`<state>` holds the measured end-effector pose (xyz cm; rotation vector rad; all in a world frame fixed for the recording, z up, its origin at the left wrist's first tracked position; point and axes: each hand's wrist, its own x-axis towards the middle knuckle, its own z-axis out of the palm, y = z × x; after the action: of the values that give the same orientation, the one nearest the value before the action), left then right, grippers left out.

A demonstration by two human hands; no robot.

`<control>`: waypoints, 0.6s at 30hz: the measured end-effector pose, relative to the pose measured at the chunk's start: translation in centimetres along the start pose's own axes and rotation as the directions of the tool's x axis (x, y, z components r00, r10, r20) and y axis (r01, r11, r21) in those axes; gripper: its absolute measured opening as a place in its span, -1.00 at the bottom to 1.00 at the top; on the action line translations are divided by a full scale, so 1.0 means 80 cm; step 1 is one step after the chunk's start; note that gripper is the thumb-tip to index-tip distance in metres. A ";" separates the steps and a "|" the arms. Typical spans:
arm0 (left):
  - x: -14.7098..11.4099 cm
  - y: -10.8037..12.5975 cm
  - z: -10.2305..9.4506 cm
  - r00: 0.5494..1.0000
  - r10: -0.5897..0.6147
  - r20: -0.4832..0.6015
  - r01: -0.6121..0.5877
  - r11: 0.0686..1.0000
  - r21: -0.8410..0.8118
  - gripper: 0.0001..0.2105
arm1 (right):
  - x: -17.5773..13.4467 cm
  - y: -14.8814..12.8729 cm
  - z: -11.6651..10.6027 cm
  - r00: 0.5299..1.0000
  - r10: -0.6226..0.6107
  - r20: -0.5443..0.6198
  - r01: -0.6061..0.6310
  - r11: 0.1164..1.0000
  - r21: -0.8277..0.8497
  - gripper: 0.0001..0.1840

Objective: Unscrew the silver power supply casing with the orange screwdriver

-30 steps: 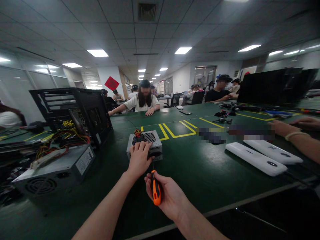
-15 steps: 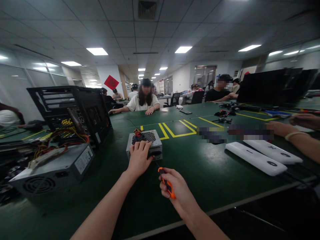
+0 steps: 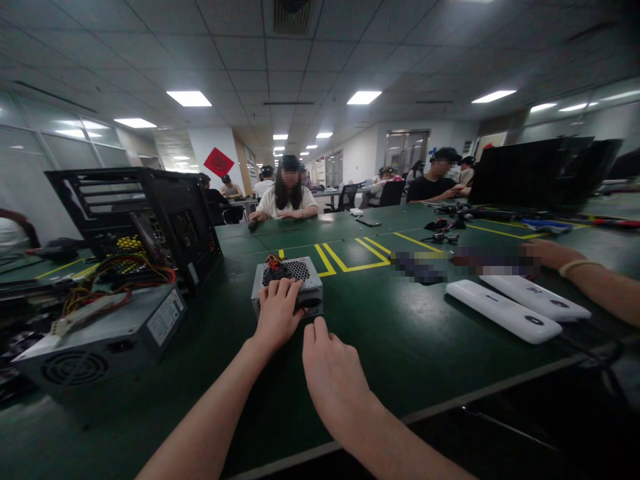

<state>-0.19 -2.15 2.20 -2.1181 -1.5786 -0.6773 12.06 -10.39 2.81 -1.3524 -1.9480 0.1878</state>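
Observation:
A small grey computer power supply [image 3: 314, 287] with a perforated case sits on the green table in front of me. My left hand [image 3: 277, 307] grips it, fingers over the top and thumb at the near side. Its bundled wires [image 3: 275, 267] lie on top, just past my fingertips. Close to the near right corner, my right hand [image 3: 333, 367] is closed, knuckles up. The orange and black screwdriver that it held a moment ago is hidden by the hand now; no part of it shows on the table.
At left stand a larger power supply [image 3: 105, 347] with loose wires and an open black computer case [image 3: 185, 227]. Two white devices [image 3: 500, 310] lie at right, near another person's arm [image 3: 600, 277]. Black monitors [image 3: 530, 173] stand behind. A person [image 3: 287, 197] sits across the table.
My right hand has rolled over, knuckles up, and come nearer the power supply, covering the screwdriver. My left hand keeps its hold. The person opposite has drawn their arms inward.

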 end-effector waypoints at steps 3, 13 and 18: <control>0.000 -0.001 -0.001 1.000 0.008 0.000 -0.008 1.000 0.005 -0.55 | -0.002 -0.002 0.009 0.998 -0.040 -0.039 0.040 0.999 -0.005 -0.70; 0.001 -0.001 0.000 1.000 -0.006 0.014 0.005 1.000 0.005 -0.55 | -0.027 0.011 0.002 0.990 -0.097 0.100 0.096 0.995 0.018 -0.53; 0.001 0.002 -0.002 1.000 -0.017 0.003 0.017 1.000 -0.001 -0.57 | -0.027 0.024 -0.004 0.996 -0.091 -0.018 0.093 0.980 0.178 -0.68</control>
<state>-0.02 -2.25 2.33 -2.1100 -1.5994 -0.6812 14.01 -11.51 1.02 -1.1426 -1.9316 0.3034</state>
